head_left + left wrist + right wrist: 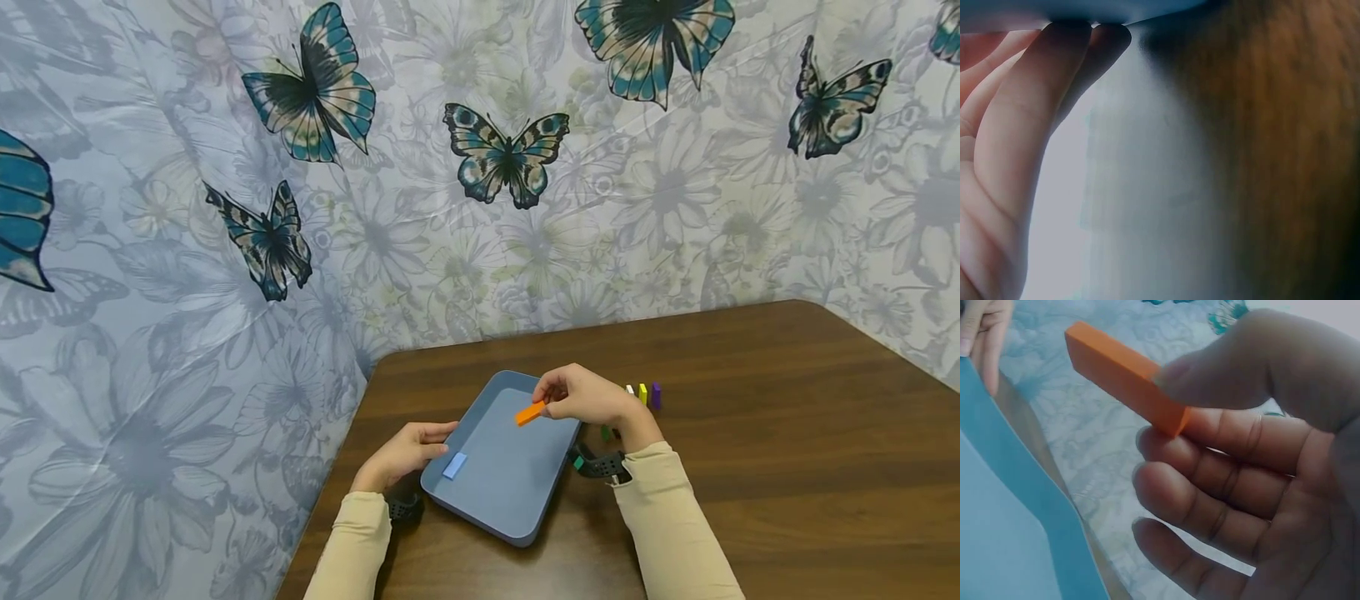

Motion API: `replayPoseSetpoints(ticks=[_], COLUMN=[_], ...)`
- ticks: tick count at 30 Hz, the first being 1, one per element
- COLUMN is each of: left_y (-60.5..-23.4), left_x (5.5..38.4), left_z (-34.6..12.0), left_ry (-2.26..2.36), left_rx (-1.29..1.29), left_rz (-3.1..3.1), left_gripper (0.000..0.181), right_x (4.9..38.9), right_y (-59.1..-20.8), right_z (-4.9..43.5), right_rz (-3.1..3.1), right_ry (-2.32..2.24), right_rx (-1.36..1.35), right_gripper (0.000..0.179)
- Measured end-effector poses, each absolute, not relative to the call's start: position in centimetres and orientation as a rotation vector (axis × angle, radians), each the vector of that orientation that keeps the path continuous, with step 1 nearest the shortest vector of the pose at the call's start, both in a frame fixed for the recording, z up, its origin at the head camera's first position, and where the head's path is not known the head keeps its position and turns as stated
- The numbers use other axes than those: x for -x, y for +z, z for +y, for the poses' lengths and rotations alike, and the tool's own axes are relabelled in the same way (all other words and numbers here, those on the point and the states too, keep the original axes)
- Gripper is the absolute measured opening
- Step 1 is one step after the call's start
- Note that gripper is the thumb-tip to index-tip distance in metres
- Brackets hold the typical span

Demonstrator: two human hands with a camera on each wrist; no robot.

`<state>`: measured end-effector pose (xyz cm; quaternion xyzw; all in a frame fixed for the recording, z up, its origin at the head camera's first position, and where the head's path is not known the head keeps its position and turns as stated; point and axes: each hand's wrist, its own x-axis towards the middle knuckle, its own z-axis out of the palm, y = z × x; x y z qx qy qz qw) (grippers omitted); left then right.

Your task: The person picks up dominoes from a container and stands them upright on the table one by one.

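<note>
My right hand (588, 396) pinches one end of an orange rectangular block (529, 413) between thumb and fingers, above the grey-blue tray (517, 492). In the right wrist view the block (1124, 376) points away from the fingertips, and the lower fingers hang loosely bent. At the tray's left side, my left hand (405, 454) holds the rim, thumb on the rim and fingers outside. The left wrist view shows its fingers (1035, 94) against the tray's underside. A light-blue block (454, 466) lies inside the tray near the left wall.
Beyond my right wrist stand a yellow block (642, 394), a purple block (656, 395) and a partly hidden white block (630, 389). A green block (606, 432) shows beside the wrist. The brown wooden table (795, 467) meets a butterfly-patterned wall covering (675, 233) behind.
</note>
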<state>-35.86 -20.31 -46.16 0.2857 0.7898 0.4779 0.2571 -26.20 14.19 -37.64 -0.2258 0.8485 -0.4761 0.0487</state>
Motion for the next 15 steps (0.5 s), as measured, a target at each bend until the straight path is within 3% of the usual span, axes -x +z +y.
replayPoseSetpoints(ticks=[15], left_y=[-46.3], left_x=[36.0], left_z=[-20.7], left_ry=[1.287], left_rx=[-0.78], left_rz=[2.136], left_gripper=[0.051], right_x=[24.5], right_y=[-37.1], right_z=[17.3], right_rz=[2.675], right_ry=[-1.496], right_rx=[0.598], right_gripper=[0.022])
